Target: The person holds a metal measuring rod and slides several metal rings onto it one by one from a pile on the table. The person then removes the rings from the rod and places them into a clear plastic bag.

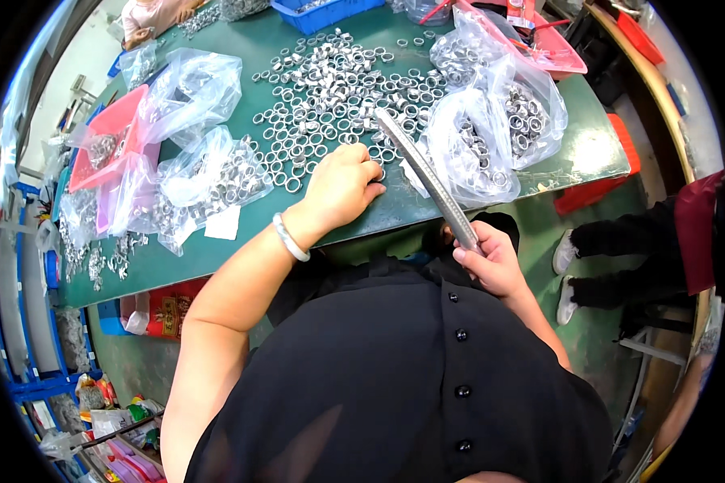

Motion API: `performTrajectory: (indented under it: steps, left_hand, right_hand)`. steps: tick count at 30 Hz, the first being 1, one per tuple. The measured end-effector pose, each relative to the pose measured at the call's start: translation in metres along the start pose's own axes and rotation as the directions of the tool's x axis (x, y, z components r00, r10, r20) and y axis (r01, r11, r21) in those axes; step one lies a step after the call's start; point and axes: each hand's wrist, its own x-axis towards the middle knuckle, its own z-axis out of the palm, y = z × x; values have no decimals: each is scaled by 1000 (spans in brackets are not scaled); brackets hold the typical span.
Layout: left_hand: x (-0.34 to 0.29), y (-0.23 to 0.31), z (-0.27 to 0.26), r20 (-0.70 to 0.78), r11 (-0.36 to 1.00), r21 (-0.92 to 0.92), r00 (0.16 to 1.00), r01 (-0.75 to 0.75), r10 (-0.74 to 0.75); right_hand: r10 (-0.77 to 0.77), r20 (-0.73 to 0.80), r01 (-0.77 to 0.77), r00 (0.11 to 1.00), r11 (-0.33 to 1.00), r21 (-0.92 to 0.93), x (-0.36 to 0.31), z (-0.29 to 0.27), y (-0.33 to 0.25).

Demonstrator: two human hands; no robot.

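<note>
A wide heap of silver metal rings (330, 88) is spread over the green table (370, 213). My left hand (342, 187) rests at the heap's near edge, its fingers curled down beside the closest rings. Whatever is under those fingertips is hidden. In my right hand (494, 262), just off the table's front edge, is the lower end of a long, narrow grey metal bar (431, 181). Fine marks run along the bar, and it slants up and left until its far end overlaps the rings.
Clear plastic bags of rings (471, 153) lie right of the heap, and more bags (217, 173) lie left. Pink trays (109, 133) stand at the left; a blue bin (322, 16) is at the back. Other people are at the far left and right.
</note>
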Motion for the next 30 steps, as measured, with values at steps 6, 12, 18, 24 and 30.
performTrajectory:
  steps: [6, 12, 18, 24, 30]
  left_hand:
    - [-6, -5, -4, 99, 757, -565, 938, 327, -331]
    - [-15, -10, -22, 237, -43, -969, 858, 245, -456]
    - [-24, -15, -22, 96, -129, -991, 886, 41, -454]
    - [-25, -12, -28, 14, -77, -997, 924, -16, -383]
    - [-26, 4, -21, 91, -37, -996, 952, 84, -293]
  right_hand:
    - [26, -16, -26, 1000, 1000, -15, -2, 5, 0]
    - [65, -7, -65, 998, 996, -58, -2, 5, 4]
    - [84, 66, -69, 994, 977, -202, 3, 9, 11]
    - [80, 80, -58, 994, 967, -250, 9, 11, 16]
    - [84, 109, -53, 990, 964, -261, 17, 21, 9]
